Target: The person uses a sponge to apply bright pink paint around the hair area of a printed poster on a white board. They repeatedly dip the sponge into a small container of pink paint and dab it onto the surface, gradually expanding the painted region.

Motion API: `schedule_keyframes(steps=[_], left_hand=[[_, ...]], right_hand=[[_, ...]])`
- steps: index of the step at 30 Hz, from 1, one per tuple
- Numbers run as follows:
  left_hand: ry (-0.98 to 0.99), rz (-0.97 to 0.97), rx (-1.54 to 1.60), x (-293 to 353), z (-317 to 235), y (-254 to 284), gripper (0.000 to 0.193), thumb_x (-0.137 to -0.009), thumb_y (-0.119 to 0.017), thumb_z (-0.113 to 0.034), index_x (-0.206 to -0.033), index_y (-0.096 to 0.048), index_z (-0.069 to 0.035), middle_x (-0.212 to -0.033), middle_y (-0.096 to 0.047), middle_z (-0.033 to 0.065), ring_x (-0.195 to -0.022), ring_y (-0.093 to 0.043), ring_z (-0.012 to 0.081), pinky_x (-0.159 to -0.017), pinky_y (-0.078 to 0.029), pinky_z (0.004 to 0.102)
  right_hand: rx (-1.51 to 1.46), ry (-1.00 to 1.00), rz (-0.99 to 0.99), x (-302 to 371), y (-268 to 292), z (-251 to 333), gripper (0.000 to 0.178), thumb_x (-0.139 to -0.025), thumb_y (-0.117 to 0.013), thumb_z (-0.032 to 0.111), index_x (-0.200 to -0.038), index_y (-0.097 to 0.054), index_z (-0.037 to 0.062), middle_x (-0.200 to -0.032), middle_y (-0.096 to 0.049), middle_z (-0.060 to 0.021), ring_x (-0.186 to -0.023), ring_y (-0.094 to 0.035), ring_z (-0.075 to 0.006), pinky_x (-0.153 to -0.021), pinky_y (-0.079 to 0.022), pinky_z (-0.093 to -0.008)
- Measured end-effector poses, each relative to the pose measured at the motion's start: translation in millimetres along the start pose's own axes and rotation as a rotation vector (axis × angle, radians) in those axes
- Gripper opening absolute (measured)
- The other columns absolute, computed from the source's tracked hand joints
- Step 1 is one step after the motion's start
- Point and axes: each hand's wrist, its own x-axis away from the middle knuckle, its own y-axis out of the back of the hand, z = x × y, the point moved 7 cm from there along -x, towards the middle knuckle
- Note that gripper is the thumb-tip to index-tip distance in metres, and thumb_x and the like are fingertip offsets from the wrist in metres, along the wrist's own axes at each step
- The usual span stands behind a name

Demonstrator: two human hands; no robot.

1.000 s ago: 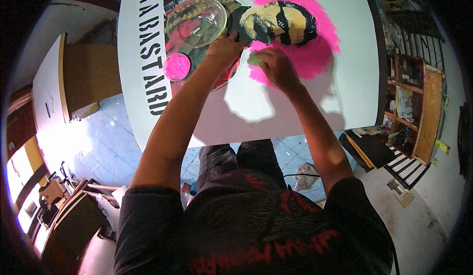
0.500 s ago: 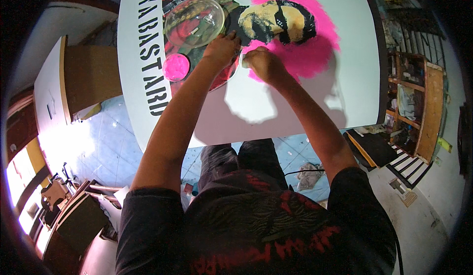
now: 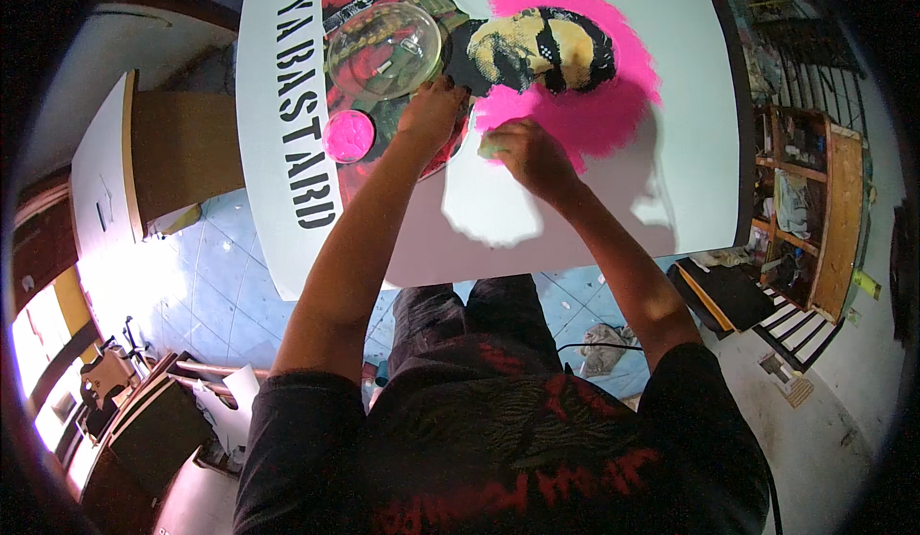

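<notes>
A stencil-style painting on a large white board (image 3: 700, 75) shows a figure in a red and green jacket, its head ringed in bright pink (image 3: 628, 56). My left hand (image 3: 434, 112) lies on the jacket part, fingers stretched out and partly hidden, beside a clear round plastic dish (image 3: 383, 51). Pinched in my right hand (image 3: 537, 159) is a small pale piece (image 3: 492, 144), perhaps a sponge, at the lower edge of the pink paint. A small round pot of pink paint (image 3: 348, 136) stands left of my left hand.
Black lettering (image 3: 297, 113) runs down the board's left side. Blue floor tiles (image 3: 216, 276) show below. Wooden shelves (image 3: 800, 200) with assorted items stand at the right, a cabinet (image 3: 182, 147) at the left. A grey rag (image 3: 606, 348) lies on the floor.
My right hand has moved right and slightly nearer, away from my left hand, and the pale piece shows more fully. The left hand stays on the jacket area; the whole view has shifted slightly.
</notes>
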Motion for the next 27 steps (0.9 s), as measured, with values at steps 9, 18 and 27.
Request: schedule_keyframes(steps=[9, 18, 27], left_hand=[[0.127, -0.056, 0.193, 19, -1, 20, 0.032, -0.085, -0.061, -0.013, -0.115, -0.071, -0.017, -0.131, -0.056, 0.0162, -0.121, -0.054, 0.0380, -0.097, -0.051, 0.0451], [0.036, -0.081, 0.036, 37, 1, 9, 0.034, -0.083, -0.065, -0.018, -0.117, -0.069, -0.018, -0.141, -0.052, 0.0127, -0.129, -0.049, 0.0342, -0.101, -0.047, 0.0457], [0.036, -0.001, 0.017, 37, 3, 11, 0.036, -0.084, -0.064, -0.020, -0.120, -0.069, -0.020, -0.147, -0.046, 0.0137, -0.132, -0.046, 0.0338, -0.103, -0.045, 0.0465]], right_hand=[[0.090, -0.241, 0.086, -51, -2, -48, 0.024, -0.082, -0.063, 0.006, -0.105, -0.070, 0.0030, -0.108, -0.068, -0.0126, -0.105, -0.060, -0.0311, -0.094, -0.049, -0.0411], [0.224, -0.058, 0.242, -38, -37, -38, 0.014, -0.080, -0.059, 0.012, -0.088, -0.069, 0.0054, -0.091, -0.066, -0.0108, -0.094, -0.063, -0.0319, -0.084, -0.052, -0.0429], [0.114, -0.022, 0.107, 11, -28, 14, 0.013, -0.081, -0.062, 0.008, -0.094, -0.066, 0.0060, -0.101, -0.068, -0.0089, -0.099, -0.062, -0.0273, -0.088, -0.052, -0.0374]])
